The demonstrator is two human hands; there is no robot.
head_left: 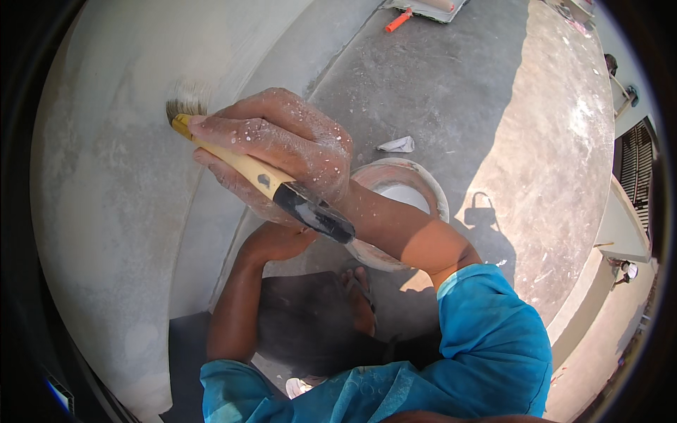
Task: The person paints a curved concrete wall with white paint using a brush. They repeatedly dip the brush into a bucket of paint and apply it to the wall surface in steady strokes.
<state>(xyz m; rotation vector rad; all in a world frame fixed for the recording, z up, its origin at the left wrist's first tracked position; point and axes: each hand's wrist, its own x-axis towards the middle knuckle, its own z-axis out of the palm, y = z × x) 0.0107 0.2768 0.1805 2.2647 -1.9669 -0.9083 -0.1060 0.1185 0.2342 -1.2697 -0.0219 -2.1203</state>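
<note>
Head view: the right hand (pixel 296 151) grips a paintbrush (pixel 247 168) along its pale handle, fingers closed near the yellow collar, and the bristles (pixel 187 100) meet the pale wall (pixel 106 183) at the upper left. The left hand (pixel 283 241) sits lower, beneath the right one and partly covered by it; whether it holds or leans on anything, I cannot tell.

The likeliest trouble is the bucket (pixel 438 189). It stands on the floor (pixel 441 92) directly under the right forearm, with white liquid (pixel 407 196) inside, so a dropped elbow or a careless turn could knock it and spill the contents. The sandalled foot (pixel 360 292) is near it too, and a shift of stance might catch the rim.

The grip itself is another risk: the right hand is spattered with white (paint, I would guess), and if those specks are wet, the handle could slip or twist in the fingers. Pressing too hard might also splay the bristles and leave streaks. Lastly, the loose white scrap (pixel 397 144) beside the bucket could stick underfoot or pick up drips, should anyone step that way.
</note>
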